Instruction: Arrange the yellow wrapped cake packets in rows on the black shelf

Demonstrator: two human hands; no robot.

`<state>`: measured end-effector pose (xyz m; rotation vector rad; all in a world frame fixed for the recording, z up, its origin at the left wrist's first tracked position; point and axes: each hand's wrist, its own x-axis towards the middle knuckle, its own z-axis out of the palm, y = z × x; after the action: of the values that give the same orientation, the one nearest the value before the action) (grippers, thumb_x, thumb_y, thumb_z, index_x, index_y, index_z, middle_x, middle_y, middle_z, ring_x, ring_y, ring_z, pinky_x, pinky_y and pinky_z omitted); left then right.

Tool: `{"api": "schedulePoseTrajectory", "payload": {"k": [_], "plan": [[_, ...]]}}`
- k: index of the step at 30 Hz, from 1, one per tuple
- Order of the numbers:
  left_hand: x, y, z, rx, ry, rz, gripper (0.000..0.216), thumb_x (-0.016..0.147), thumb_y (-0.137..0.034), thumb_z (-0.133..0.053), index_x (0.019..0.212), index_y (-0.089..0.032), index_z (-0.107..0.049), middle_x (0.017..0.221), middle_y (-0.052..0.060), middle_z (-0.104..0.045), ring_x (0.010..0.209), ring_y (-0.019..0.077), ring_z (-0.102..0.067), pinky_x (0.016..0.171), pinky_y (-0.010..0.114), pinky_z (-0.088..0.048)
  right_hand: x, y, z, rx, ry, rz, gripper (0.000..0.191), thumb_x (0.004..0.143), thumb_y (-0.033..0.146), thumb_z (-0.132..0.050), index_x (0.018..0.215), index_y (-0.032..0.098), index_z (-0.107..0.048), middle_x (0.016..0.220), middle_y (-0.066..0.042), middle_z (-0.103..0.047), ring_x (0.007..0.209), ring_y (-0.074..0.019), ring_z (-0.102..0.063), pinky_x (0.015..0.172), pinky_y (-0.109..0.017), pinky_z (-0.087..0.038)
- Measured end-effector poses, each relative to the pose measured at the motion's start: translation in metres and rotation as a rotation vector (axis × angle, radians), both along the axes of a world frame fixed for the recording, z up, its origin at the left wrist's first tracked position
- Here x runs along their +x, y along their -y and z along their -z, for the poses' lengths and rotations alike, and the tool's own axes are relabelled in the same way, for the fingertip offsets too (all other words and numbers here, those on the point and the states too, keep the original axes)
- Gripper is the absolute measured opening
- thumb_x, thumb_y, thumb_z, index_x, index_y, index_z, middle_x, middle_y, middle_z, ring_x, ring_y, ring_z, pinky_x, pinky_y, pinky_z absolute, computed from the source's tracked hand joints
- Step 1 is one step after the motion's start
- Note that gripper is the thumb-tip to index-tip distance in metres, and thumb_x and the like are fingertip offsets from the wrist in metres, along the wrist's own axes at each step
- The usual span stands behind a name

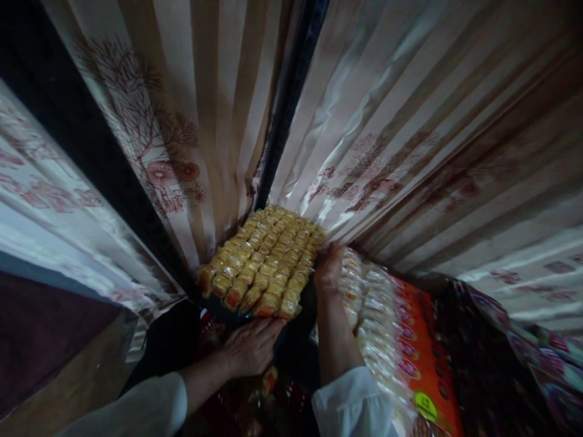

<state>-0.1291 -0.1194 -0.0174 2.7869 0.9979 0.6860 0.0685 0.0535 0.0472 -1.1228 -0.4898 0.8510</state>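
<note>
Rows of small yellow wrapped packets [268, 258], shiny with clear plastic, form a neat block in the corner by the curtains. My left hand [255, 347] lies along the block's near edge, fingers stretched out and touching the front packets. At the block's right side is my right hand [328, 270], its fingers pointing away from me against the edge and partly in shadow. A dark surface [298, 340] shows between my two forearms. Neither hand visibly lifts a packet.
Right of my right arm are rows of white wrapped packets [376, 309], an orange printed package [426, 340] and dark packed goods [485, 364]. Striped curtains [364, 121] hang behind, with dark metal posts [291, 97] upright in front. Reddish packages lie below my left hand.
</note>
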Motion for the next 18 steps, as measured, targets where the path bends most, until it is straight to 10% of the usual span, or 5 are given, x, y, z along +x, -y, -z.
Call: {"api": "schedulePoseTrajectory", "payload": {"k": [10,18], "plan": [[-0.004,-0.004,-0.006,-0.049,-0.072,0.062,0.035,0.090,-0.019,-0.037,0.119,-0.009,-0.053,0.120,0.010,-0.059,0.116,0.0206,-0.049,0.100,0.031,-0.039,-0.048,0.130,-0.064,0.074,0.091,0.086,0.038,0.085,0.047,-0.041,0.105,0.020,-0.058,0.118,-0.006,-0.058,0.110,-0.0169,-0.055,0.094,-0.039,-0.042],[-0.033,0.063,0.012,-0.238,-0.022,0.127,0.034,0.084,-0.015,-0.044,0.116,-0.011,-0.055,0.119,0.013,-0.057,0.118,0.0240,-0.045,0.099,0.037,-0.040,-0.103,0.270,-0.007,-0.143,0.432,-0.122,0.033,0.082,0.042,-0.051,0.103,0.018,-0.061,0.084,-0.004,-0.067,0.075,-0.0150,-0.062,0.071,-0.029,-0.047]]}}
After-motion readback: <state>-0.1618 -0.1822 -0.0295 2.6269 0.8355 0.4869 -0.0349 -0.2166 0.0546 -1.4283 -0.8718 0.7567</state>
